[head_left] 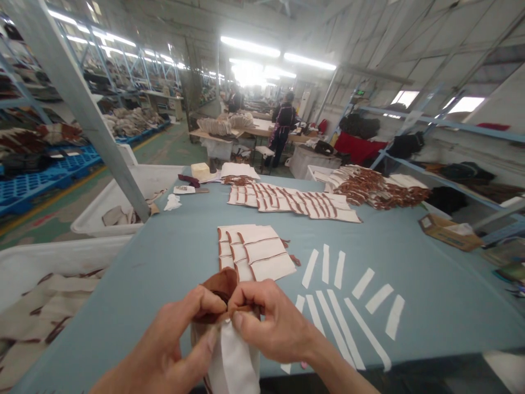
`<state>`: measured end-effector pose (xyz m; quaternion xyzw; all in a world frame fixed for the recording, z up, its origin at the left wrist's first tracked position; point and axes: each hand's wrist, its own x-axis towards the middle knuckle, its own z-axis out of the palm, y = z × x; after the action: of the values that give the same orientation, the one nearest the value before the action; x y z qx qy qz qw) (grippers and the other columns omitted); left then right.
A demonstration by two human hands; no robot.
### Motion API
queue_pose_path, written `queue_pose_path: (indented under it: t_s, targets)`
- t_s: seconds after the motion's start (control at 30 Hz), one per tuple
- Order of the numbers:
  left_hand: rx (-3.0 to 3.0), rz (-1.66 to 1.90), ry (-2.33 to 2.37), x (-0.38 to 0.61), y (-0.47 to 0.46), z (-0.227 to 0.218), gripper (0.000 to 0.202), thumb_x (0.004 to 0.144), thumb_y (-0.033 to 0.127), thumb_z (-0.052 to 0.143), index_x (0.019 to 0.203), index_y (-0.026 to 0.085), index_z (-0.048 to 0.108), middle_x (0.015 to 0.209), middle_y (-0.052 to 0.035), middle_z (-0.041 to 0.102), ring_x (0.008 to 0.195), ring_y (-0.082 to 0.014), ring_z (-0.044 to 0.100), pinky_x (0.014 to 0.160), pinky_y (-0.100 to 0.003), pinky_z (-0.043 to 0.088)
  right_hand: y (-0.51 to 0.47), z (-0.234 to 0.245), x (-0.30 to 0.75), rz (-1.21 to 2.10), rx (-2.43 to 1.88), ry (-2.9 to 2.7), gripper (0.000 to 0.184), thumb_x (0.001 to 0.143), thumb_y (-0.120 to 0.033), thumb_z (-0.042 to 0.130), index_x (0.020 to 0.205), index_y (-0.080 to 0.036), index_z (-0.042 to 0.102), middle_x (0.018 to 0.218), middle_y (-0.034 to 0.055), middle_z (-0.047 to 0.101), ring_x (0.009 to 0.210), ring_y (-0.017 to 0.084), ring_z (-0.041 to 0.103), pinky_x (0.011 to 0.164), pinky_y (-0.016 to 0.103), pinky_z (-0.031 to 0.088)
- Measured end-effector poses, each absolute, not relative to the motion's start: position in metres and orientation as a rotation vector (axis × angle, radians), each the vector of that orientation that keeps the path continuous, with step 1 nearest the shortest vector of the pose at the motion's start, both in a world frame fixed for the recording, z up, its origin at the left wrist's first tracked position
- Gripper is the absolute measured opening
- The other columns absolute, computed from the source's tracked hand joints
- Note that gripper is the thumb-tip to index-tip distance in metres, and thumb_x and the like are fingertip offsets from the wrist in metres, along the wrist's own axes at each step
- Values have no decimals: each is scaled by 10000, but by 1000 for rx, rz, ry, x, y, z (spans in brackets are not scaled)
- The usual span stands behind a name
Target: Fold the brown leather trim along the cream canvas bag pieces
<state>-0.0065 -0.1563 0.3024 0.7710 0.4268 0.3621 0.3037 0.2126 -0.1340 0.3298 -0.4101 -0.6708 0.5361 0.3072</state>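
Note:
Both hands pinch the brown rim of a cream fabric pouch (209, 350) close to me at the table's near edge. My left hand (180, 334) grips the rim from the left, thumb in front. From the right, my right hand (266, 317) pinches the same rim, its fingertips almost touching the left ones. A white strip (235, 355) hangs down the pouch's front below my fingers. Just beyond lie a few overlapping cream pieces with brown edging (266, 251). Several loose white strips (338, 323) are spread out to the right of my right hand.
A row of overlapping brown-striped pieces (291, 202) lies farther back on the blue-green table (172, 284). Piled pieces (369, 186) fill the back right, near a cardboard box (449, 232). White bins (110, 246) and a slanting metal post (94, 109) stand left. A person (284, 128) stands beyond.

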Motion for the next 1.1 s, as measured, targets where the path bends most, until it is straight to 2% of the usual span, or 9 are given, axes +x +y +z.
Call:
queue_pose_path:
  t_s: [0.07,0.13,0.27,0.37,0.5,0.7,0.9,1.03,1.1]
  targets:
    - [1998,803,1111,-11,-154,313,194,1033,379,603,977,277,758,871,15,777,777,-185,717,743,-204,533,-135,334,214,1270,-1086,-1860,71,747,-168,563,697,-217,576,632,-56,519,583,115,428,556,243,318]
    - [2020,701,1072,-14,-148,321,281,1087,393,526,943,263,730,883,14,768,810,-184,712,774,-207,534,-135,334,215,1097,-1035,-1944,99,761,-142,570,701,-222,564,637,-57,530,583,115,453,574,243,341]
    - [2309,718,944,-10,-132,331,412,1157,342,449,779,241,578,721,59,649,639,-123,611,628,-193,462,-131,328,216,708,-817,-2061,92,800,-136,582,779,-224,596,691,-32,620,627,133,549,640,260,393]
    - [2654,885,770,-8,-123,329,456,1201,316,342,780,242,500,656,75,575,567,-113,543,572,-241,393,-128,320,217,592,-768,-2087,105,787,-124,585,809,-221,619,688,-28,646,618,134,567,627,258,385]
    - [2811,998,704,-13,-120,319,417,1209,278,322,812,250,445,642,86,548,529,-104,515,558,-257,373,-128,311,213,659,-774,-2049,90,805,-134,604,787,-222,605,680,-32,653,608,126,560,621,246,388]
    - [2510,823,822,-10,-127,327,539,1202,471,261,783,239,507,682,78,583,571,-90,562,589,-189,427,-127,309,215,661,-752,-2047,91,874,-150,613,832,-228,592,718,-29,658,654,132,576,654,254,386]
    - [2277,792,1001,4,-140,318,442,1170,317,410,749,234,520,672,72,583,595,-113,560,613,-238,387,-127,308,215,616,-775,-2071,88,876,-181,611,820,-231,564,705,-23,635,649,147,568,652,272,379]
    - [2156,893,968,6,-144,298,477,1168,372,406,725,229,510,653,67,552,579,-118,540,604,-235,393,-130,317,219,876,-767,-1974,103,882,-225,642,802,-224,577,706,-45,591,634,123,525,651,250,389]
    - [2068,930,991,6,-144,290,511,1170,440,394,729,224,536,666,60,560,608,-125,559,631,-231,419,-130,322,220,1116,-806,-1902,194,942,-283,588,761,-220,554,680,-51,531,616,115,481,620,239,380]
